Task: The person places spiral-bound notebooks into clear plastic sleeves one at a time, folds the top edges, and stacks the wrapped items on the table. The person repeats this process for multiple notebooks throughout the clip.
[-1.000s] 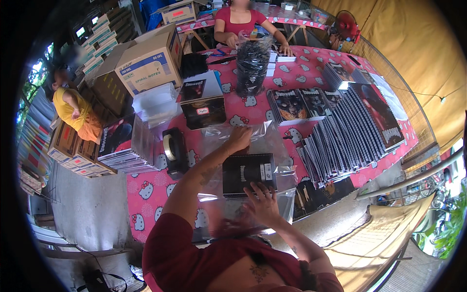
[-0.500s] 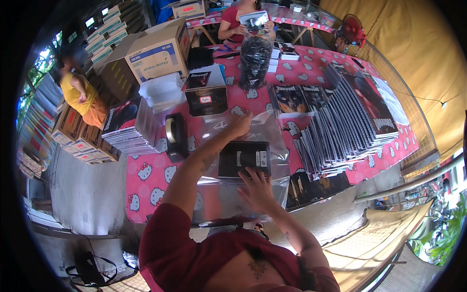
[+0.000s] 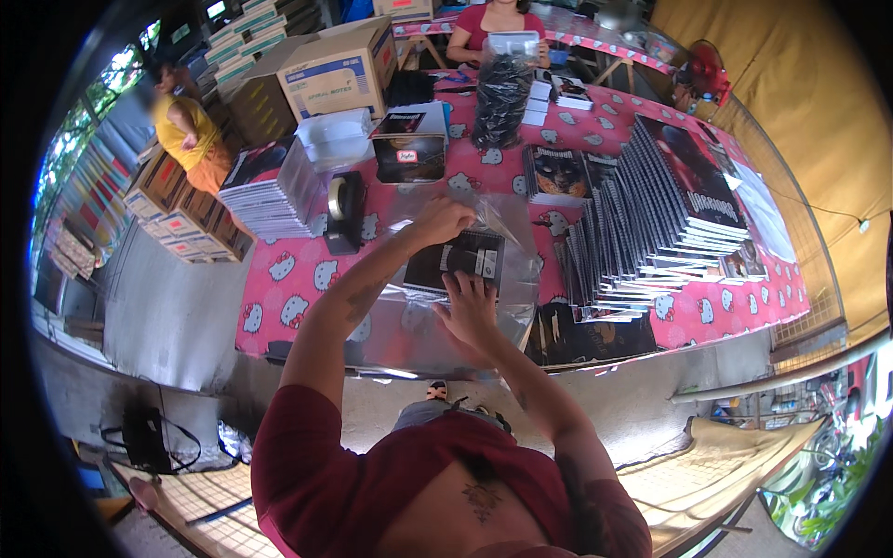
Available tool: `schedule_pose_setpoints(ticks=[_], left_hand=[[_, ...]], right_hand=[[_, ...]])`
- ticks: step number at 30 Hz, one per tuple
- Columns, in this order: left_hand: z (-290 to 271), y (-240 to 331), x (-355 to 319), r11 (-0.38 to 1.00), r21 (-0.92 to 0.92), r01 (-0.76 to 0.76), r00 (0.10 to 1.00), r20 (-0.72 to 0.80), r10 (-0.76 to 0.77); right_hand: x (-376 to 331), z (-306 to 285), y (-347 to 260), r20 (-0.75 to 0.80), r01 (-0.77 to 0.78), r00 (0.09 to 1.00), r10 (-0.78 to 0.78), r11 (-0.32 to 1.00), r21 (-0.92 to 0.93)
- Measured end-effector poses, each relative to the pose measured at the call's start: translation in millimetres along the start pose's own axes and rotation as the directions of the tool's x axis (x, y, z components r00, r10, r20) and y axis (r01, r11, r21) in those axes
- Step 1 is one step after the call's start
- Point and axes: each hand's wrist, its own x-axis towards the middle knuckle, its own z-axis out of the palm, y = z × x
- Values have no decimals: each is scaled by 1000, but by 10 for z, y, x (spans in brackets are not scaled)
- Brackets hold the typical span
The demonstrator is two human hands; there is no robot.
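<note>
A small stack of black spiral notebooks [image 3: 431, 267] lies on a sheet of clear plastic film [image 3: 381, 342] in front of me. My left hand [image 3: 445, 221] is at the far edge of the stack, its fingers closed on a fold of the film. Spread over the near part of the top notebook, my right hand [image 3: 471, 305] rests with its fingers apart. Left of the film stands a black tape dispenser [image 3: 343, 223] with a roll of tape. Beyond the film is a dark box [image 3: 409, 160] with a small label.
Spiral notebooks in a long leaning row [image 3: 619, 242] fill the right side of the pink patterned table [image 3: 298, 279]. A notebook stack [image 3: 265, 200] and a cardboard carton [image 3: 339, 79] stand left. Across the table, a person [image 3: 474, 33] is behind a dark plastic-wrapped bundle [image 3: 499, 107].
My left hand has drawn back from beyond the notebooks to their far edge, bringing the film with it. My right hand stays on the stack. The whole view has shifted slightly.
</note>
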Motion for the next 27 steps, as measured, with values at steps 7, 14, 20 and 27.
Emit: schedule_pose_setpoints(ticks=[7,14,20,27], left_hand=[[124,618,-637,989,146,3,1000,-23,0],[517,967,-862,960,-113,258,941,-194,-276],[537,870,-955,924,-228,306,923,-165,-347],[688,871,-978,978,-89,189,941,-269,-207]], right_hand=[[-55,158,57,-71,51,996,-56,995,-81],[-41,270,187,-20,55,998,-60,979,-195],[13,157,285,12,50,999,-52,995,85],[718,-350,351,-434,164,900,-38,953,256]])
